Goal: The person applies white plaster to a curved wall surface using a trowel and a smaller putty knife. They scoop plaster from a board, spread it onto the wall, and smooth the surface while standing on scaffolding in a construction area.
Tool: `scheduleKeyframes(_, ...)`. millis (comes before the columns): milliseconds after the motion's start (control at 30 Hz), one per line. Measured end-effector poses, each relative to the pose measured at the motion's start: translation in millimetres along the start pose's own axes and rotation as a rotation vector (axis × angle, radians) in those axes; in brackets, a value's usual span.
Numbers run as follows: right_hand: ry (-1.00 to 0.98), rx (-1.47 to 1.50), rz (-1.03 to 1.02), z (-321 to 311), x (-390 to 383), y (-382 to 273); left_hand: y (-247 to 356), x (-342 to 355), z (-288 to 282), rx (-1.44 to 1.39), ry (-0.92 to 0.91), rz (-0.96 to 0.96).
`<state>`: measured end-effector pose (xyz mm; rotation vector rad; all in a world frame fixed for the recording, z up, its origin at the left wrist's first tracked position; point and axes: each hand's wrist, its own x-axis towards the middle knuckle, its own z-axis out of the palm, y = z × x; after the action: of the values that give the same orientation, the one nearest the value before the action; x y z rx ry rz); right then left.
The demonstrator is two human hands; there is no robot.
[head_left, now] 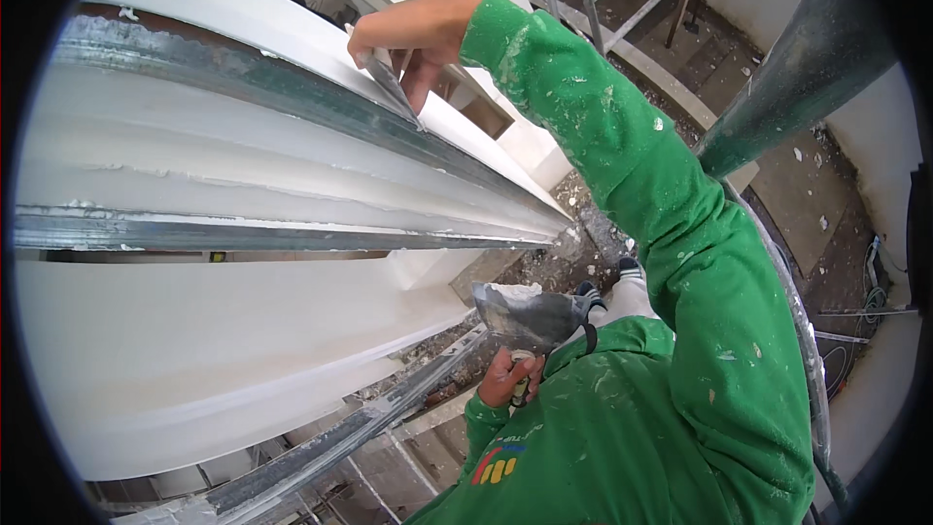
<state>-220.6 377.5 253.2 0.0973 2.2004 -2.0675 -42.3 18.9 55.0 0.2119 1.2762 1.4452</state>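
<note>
My right hand (418,44), reached out at the upper middle, is closed around a putty knife (391,87). The blade's tip meets the upper grey guide strip (282,78) along the white plaster moulding (194,151). A second grey strip (272,233) edges the moulding's lower side. Close to my body, my left hand (507,379) grips the pale handle of a plaster hawk (530,316). White plaster (515,290) lies along the hawk's far edge. Part of the hawk's handle is hidden by my fingers.
A thick dark pipe (802,68) rises at the upper right, with scaffold bars (622,0) beyond. Plaster-spattered metal rails (330,442) run at lower left. White crumbs litter the floor (777,180) far below. Cables (875,292) hang at the right.
</note>
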Motion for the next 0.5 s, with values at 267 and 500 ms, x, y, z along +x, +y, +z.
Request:
scheduleKeyframes(267, -0.013, -0.029, -0.069, -6, -11, -91, 6, 0, -2, 0.093, -0.010, 0.006)
scheduleKeyframes(500, 0.051, -0.118, -0.155, -2, -41, -161, 15, 3, 11, 0.061, -0.046, 0.053)
